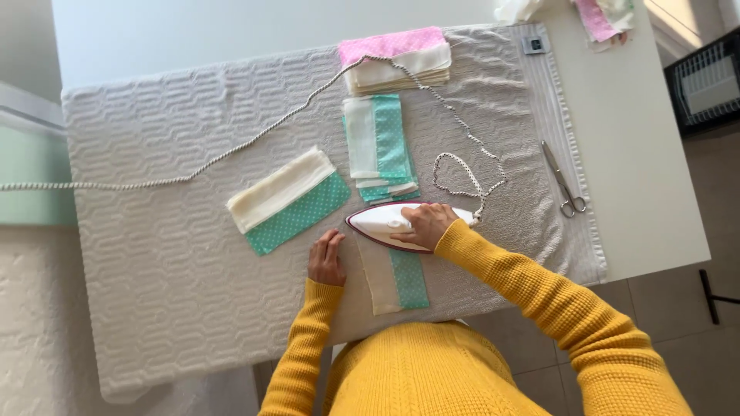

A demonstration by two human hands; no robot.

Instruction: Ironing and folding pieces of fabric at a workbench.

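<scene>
Head view: right hand (426, 223) atop iron (385, 221).

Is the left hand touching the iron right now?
Apart. The head view shows the left hand flat on the padded cover beside the cream-and-teal fabric strip, with bare cover between it and the iron held by the right hand.
</scene>
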